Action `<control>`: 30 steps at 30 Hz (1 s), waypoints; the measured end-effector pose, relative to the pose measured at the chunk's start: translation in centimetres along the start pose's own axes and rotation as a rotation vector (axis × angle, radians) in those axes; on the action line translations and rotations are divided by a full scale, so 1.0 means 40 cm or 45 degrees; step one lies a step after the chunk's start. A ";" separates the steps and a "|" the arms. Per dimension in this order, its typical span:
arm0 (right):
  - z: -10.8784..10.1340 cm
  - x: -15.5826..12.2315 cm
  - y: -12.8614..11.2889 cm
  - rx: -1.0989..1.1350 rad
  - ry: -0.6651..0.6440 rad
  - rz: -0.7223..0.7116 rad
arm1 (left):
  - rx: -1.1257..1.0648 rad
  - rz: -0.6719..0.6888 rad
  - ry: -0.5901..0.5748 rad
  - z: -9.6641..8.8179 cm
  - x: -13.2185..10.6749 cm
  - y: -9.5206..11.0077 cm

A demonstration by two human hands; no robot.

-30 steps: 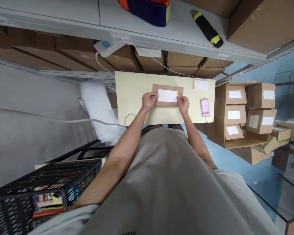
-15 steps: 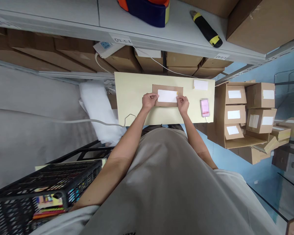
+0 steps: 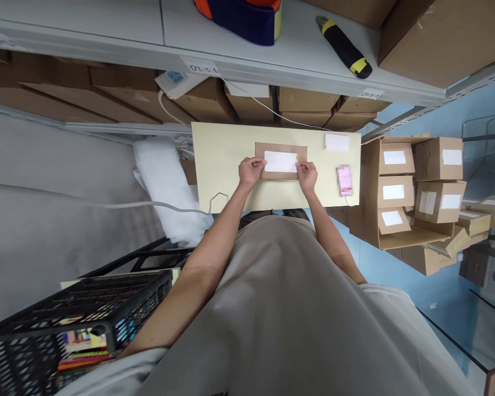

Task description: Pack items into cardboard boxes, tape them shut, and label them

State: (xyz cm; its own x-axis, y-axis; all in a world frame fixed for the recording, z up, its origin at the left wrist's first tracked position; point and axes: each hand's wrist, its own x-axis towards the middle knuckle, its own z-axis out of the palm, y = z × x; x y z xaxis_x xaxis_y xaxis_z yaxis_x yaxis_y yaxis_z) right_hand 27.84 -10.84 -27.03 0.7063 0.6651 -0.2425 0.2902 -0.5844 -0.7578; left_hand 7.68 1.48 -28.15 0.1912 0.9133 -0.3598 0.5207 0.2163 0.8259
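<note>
The head camera looks forward and down onto the table [image 3: 220, 151].

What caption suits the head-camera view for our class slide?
Left hand and right hand pinch a white label over a brown package on a pale table.

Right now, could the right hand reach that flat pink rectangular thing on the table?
Probably yes: only pale-yellow tabletop seems to lie between the right hand and the flat pink rectangular thing. But that hand's grip is on the white rectangular label, so it would likely have to let go first.
</note>
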 end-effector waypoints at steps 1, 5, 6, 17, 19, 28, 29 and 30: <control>-0.001 0.000 0.000 -0.008 -0.004 -0.004 | 0.007 0.013 0.002 0.000 -0.002 0.001; -0.005 -0.002 -0.002 -0.005 -0.018 -0.013 | 0.068 0.049 0.015 0.001 -0.010 0.008; -0.006 -0.002 -0.002 -0.001 -0.020 -0.013 | 0.091 0.051 0.020 0.003 -0.013 0.010; 0.015 -0.008 0.000 -0.255 -0.009 -0.088 | 0.341 0.031 0.083 0.043 -0.061 0.042; 0.023 -0.002 0.000 -0.270 -0.001 -0.078 | 0.345 0.019 0.084 0.047 -0.063 0.045; 0.036 0.049 -0.029 -0.307 0.009 0.134 | 0.357 -0.058 0.079 0.034 -0.013 0.044; 0.032 0.053 -0.035 -0.324 -0.001 0.161 | 0.354 -0.072 0.054 0.030 -0.006 0.044; 0.029 0.057 -0.041 -0.347 -0.009 0.181 | 0.361 -0.091 0.029 0.026 -0.001 0.044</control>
State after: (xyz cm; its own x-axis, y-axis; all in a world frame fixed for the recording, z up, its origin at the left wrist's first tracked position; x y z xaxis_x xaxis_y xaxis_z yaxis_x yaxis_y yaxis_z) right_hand 28.24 -7.82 -27.04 0.7478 0.5707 -0.3393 0.3522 -0.7742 -0.5259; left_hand 9.48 1.47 -27.13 0.1284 0.9072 -0.4005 0.7447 0.1785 0.6431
